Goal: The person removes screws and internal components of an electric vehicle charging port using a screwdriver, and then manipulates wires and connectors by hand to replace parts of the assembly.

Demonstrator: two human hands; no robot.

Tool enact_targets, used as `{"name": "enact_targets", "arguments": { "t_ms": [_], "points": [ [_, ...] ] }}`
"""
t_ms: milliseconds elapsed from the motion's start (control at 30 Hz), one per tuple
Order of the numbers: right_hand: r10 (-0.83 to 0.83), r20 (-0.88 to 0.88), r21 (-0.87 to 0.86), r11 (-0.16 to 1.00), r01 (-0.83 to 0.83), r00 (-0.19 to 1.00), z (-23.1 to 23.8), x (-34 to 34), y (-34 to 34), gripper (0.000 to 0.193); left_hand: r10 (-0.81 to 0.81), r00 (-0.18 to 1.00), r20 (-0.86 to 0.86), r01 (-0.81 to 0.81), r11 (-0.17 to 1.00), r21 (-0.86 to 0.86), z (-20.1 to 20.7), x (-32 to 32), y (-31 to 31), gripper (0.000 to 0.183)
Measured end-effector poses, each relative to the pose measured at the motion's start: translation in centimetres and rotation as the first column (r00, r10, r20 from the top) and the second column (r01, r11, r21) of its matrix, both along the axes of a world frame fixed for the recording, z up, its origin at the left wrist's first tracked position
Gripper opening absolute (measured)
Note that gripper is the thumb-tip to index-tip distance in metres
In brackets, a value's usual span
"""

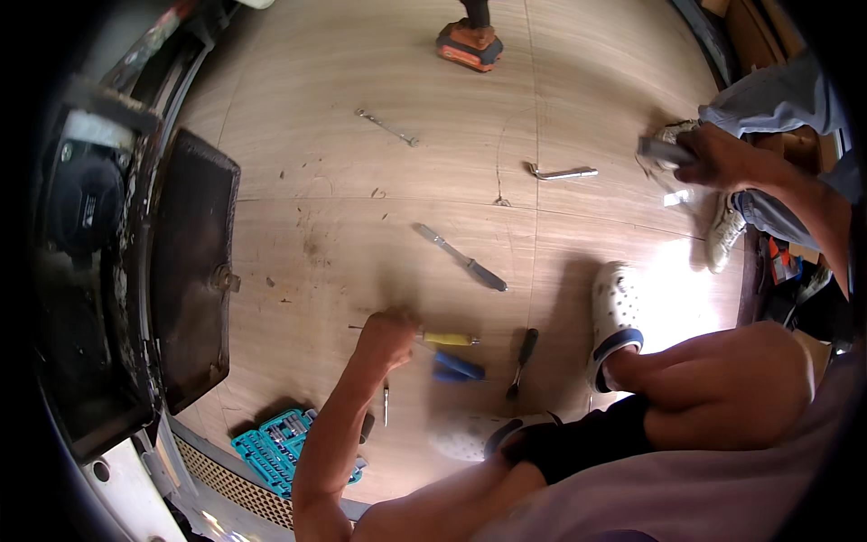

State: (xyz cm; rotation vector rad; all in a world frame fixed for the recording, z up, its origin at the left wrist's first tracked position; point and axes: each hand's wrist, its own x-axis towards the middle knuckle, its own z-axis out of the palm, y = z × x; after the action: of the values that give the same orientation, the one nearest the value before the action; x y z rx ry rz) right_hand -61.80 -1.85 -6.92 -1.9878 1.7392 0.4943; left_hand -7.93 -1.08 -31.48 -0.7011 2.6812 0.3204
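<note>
My left hand (388, 339) is closed just above the floor, and what its fingers hold, if anything, is hidden. It covers the shaft of a yellow-handled screwdriver (452, 340), whose thin tip shows left of my knuckles. A blue-handled tool (459, 366) lies just below the yellow handle. Off to the right, my blurred right hand (720, 159) is closed around a dark grey bar-shaped thing (666, 151), held above the floor. Between the hands lie a knife (461, 256) with a dark handle and a bent socket wrench (564, 172).
On the floor are a combination wrench (386, 128), a black-handled ratchet (522, 363), a slim metal bit (386, 404) and an orange-black power tool battery (470, 50). A teal socket set (275, 443) sits lower left. A dark open panel (191, 271) stands left. Another person's jeans (777, 99) show right.
</note>
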Motion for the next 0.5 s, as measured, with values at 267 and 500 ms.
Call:
{"name": "enact_targets", "arguments": {
  "t_ms": [267,500],
  "points": [
    [-0.207,0.098,-0.15,0.964,0.22,0.973,-17.6,-5.8,-7.1,0.026,0.424,0.901,-0.094,-0.42,0.905,0.059,5.5,-2.2,4.7,0.027],
    [-0.153,0.061,-0.351,0.922,0.165,0.986,-27.5,-1.4,-11.7,0.031,0.873,0.483,0.068,-0.844,0.444,0.3,16.0,-4.1,18.0,0.031]
  ]
}}
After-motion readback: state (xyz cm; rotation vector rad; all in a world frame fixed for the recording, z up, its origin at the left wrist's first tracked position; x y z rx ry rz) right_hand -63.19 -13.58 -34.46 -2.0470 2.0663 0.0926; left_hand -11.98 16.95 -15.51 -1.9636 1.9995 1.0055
